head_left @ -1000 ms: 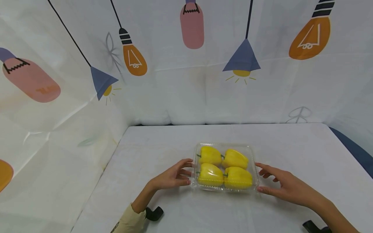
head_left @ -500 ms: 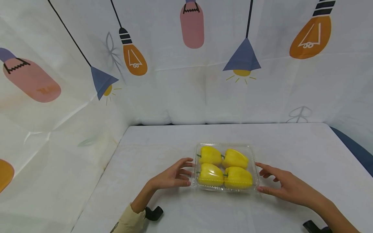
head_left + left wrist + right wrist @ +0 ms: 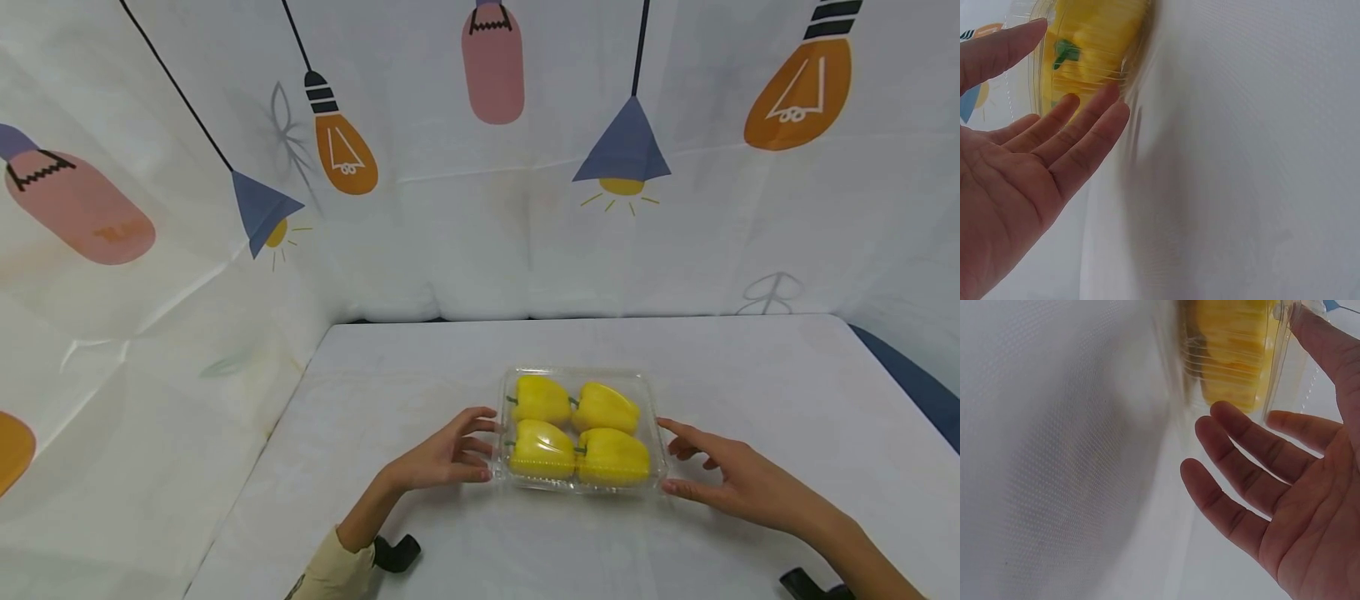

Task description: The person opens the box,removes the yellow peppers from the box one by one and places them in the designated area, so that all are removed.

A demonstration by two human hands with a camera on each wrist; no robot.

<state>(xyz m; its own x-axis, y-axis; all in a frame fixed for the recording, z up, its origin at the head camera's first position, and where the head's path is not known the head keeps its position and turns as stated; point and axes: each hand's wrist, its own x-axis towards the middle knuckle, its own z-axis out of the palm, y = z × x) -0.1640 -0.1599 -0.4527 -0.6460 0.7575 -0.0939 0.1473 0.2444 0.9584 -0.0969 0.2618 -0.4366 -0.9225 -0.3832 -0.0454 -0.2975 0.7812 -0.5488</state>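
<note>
A clear plastic clamshell box [image 3: 647,393] lies on the white table, with several yellow bell peppers [image 3: 543,450] in two rows inside it. Their green stems point left. My left hand [image 3: 448,454] is at the box's left side, fingers spread and fingertips right at the edge. At the opposite side, my right hand [image 3: 723,477] reaches its thumb and index fingertip to the right edge. Both wrist views show loosely extended fingers and bare palms: left palm [image 3: 1004,194] below the box end, right palm [image 3: 1316,531] beside the ribbed plastic wall [image 3: 1229,362].
The white tabletop [image 3: 420,375] extends around the box. Behind it hangs a pale curtain [image 3: 465,242] printed with lamps and bulbs, which also runs along the left side. Dark wrist mounts [image 3: 397,552] sit under both forearms. Something dark blue [image 3: 911,367] shows past the right table edge.
</note>
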